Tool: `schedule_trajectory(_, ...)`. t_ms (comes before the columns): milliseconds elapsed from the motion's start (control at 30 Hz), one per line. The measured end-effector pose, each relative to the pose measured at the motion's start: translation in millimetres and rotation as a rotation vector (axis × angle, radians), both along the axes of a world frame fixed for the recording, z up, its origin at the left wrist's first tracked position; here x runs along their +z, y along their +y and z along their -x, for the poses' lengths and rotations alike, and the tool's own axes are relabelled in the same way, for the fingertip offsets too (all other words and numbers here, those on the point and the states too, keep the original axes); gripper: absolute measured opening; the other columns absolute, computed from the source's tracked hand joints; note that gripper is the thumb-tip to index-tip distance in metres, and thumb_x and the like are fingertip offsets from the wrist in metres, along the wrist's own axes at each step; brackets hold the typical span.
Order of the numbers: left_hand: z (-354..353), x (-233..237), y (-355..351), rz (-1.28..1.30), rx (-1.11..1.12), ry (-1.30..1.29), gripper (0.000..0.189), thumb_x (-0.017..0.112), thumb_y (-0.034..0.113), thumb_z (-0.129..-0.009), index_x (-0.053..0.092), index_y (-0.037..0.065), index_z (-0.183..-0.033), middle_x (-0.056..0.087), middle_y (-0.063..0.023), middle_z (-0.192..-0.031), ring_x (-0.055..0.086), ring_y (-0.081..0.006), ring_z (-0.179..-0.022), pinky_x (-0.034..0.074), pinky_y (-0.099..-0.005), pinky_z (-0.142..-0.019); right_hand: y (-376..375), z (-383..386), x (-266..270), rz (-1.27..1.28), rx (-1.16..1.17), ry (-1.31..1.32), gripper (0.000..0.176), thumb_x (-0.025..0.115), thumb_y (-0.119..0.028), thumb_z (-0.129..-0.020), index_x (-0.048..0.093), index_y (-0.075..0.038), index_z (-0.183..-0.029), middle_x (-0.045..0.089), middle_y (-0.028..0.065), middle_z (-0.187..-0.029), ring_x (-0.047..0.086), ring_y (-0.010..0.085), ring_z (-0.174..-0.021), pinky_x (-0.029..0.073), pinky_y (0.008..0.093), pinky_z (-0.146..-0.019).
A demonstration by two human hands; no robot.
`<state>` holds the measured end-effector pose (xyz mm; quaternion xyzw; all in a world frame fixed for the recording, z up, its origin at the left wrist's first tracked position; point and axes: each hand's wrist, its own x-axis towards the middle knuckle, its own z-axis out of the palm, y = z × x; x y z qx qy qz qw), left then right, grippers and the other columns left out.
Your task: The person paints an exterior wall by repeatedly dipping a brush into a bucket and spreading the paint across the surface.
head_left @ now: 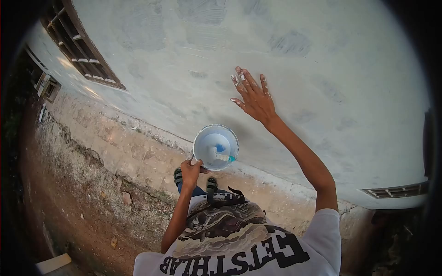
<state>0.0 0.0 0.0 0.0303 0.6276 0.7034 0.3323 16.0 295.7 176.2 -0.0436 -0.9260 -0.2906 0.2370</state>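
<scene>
At seven o'clock, the left grip [189,173] clasps the bucket [202,146], presumably steadying it. The right grip [256,100] splays empty.

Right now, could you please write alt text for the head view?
The left hand holds a pale bucket while the right hand, spotted white, is spread before a patchy pale wall. A wood-framed window shows at upper left.

1 L grip [189,172], 1 R grip [255,100], 1 bkt [201,142], 2 sandals [212,184]
</scene>
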Motion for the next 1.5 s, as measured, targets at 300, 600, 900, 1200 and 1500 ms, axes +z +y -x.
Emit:
schedule_trajectory(300, -1.3, 11.4, 3.4, -0.011, 0.011, 0.028, 0.026, 0.053, -0.001, -0.084, 0.051, -0.021, -0.099, 0.064, -0.0216, -0.079, 0.067, -0.0281, -0.056, 0.059, -0.0315, -0.052, 7.8, -42.9, -26.5, 0.094, -0.069, 0.105, 0.065, 0.047, -0.052, -0.091, 0.036, -0.013, -0.141, 0.028, 0.0038, -0.152, 0.021, 0.0166, -0.141, 0.004, 0.0514, -0.115)
schedule_trajectory(600, -0.5, 9.5, -1.4, 0.008, 0.003, 0.058, 0.03, 0.054, 0.0, -0.084, 0.048, -0.024, -0.102, 0.064, -0.0226, -0.077, 0.067, -0.0288, -0.056, 0.059, -0.0324, -0.052, -1.1, -55.8, -29.9, 0.109, -0.169, 0.074, 0.064, 0.041, -0.054, -0.092, 0.034, -0.017, -0.143, 0.028, 0.0016, -0.151, 0.02, 0.0163, -0.141, 0.005, 0.0519, -0.115)
schedule_trajectory(900, 1.6, 12.2, -8.6, 0.007, 0.007, 0.045, 0.03, 0.053, -0.001, -0.084, 0.049, -0.021, -0.105, 0.065, -0.021, -0.078, 0.067, -0.0283, -0.056, 0.058, -0.0317, -0.052, 16.0, -79.0, -39.1, 0.149, -0.204, 0.068, 0.065, 0.047, -0.048, -0.092, 0.033, -0.012, -0.144, 0.027, 0.0011, -0.152, 0.018, 0.0142, -0.142, 0.002, 0.0553, -0.114)
schedule_trajectory(1200, 3.7, 14.0, -11.1, 0.002, 0.002, 0.074, 0.037, 0.056, 0.0, -0.083, 0.044, -0.026, -0.107, 0.065, -0.0238, -0.07, 0.066, -0.0274, -0.054, 0.058, -0.0333, -0.052, -9.8, -55.3, -81.4, 0.189, -0.191, -0.075, 0.062, 0.041, -0.05, -0.093, 0.028, -0.021, -0.146, 0.017, 0.0019, -0.155, 0.012, 0.0172, -0.143, 0.008, 0.054, -0.114)
schedule_trajectory(1500, 2.7, 0.2, -7.5, 0.082, -0.004, 0.098, 0.02, 0.055, 0.0, -0.083, 0.056, -0.017, -0.094, 0.066, -0.0191, -0.073, 0.067, -0.0269, -0.055, 0.057, -0.0309, -0.052, -81.1, -110.7, -97.7, 1.4, -0.164, 0.134, 0.032, 0.059, -0.02, -0.087, 0.059, -0.004, -0.115, 0.067, 0.0131, -0.099, 0.063, 0.0297, -0.091, 0.036, 0.0487, -0.098)
